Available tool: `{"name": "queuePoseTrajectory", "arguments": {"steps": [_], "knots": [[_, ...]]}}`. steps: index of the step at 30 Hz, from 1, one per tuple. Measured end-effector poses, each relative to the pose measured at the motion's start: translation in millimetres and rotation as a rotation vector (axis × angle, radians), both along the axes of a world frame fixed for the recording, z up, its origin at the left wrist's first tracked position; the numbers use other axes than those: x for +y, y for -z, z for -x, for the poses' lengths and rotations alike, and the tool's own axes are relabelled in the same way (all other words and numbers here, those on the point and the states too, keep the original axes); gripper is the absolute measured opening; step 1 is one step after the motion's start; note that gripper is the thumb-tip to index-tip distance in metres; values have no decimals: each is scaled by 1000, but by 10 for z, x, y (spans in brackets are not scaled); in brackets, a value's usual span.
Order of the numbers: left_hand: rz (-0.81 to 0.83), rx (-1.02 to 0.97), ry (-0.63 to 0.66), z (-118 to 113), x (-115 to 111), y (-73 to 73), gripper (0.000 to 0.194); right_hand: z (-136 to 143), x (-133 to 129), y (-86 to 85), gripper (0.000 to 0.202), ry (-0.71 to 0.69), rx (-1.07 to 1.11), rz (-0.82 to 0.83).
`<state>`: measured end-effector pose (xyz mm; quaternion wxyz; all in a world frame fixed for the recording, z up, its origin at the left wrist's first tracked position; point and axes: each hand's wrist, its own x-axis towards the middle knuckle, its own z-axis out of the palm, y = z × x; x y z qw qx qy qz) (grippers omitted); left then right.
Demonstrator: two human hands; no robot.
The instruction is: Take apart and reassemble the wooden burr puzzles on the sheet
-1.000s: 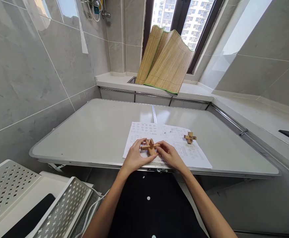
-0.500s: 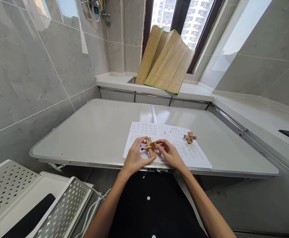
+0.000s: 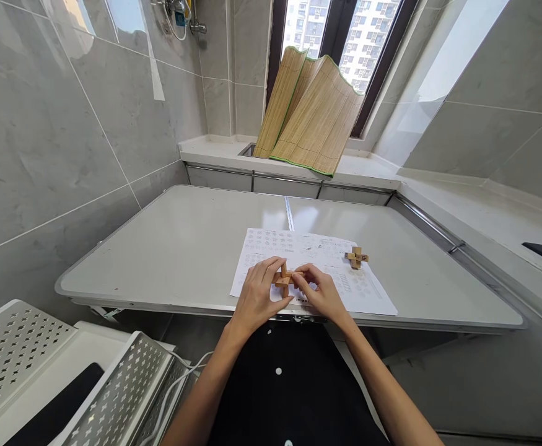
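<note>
Between both hands, over the printed sheet (image 3: 363, 296), is a wooden burr puzzle (image 3: 284, 281) of crossed brown sticks. My left hand (image 3: 259, 291) grips it from the left, fingers at the upright stick's top and thumb near its lower end. From the right, my right hand (image 3: 318, 290) pinches the stick that points sideways. Fingers cover parts of the puzzle. A second wooden puzzle (image 3: 357, 257), cross-shaped and with a letter on one arm, sits on the sheet's right part, apart from my hands.
The sheet lies near the front edge of a pale folding table (image 3: 159, 248). Behind, a bamboo mat (image 3: 317, 118) leans by the window on a white ledge (image 3: 215, 147). A perforated white rack (image 3: 113, 384) with a cable stands at lower left.
The puzzle in my hands has been turned: one stick now stands upright and another points right. My left fingers have shifted up and right around it. The second puzzle has stayed put.
</note>
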<state>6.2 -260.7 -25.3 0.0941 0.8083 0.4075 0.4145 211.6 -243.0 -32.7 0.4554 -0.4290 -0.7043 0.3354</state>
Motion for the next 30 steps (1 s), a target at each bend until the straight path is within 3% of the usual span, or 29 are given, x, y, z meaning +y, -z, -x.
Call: {"name": "queuePoseTrajectory", "arguments": {"steps": [10,19,30], "knots": [[202,-193,68,5,8,-3,86,-34,28,-5,39,-50,194,112],[357,-246,-28,5,42,-42,76,-37,42,36,32,-128,268,146],[453,-229,-30,13,61,-84,70,-44,71,91,37,-124,172,150]]}}
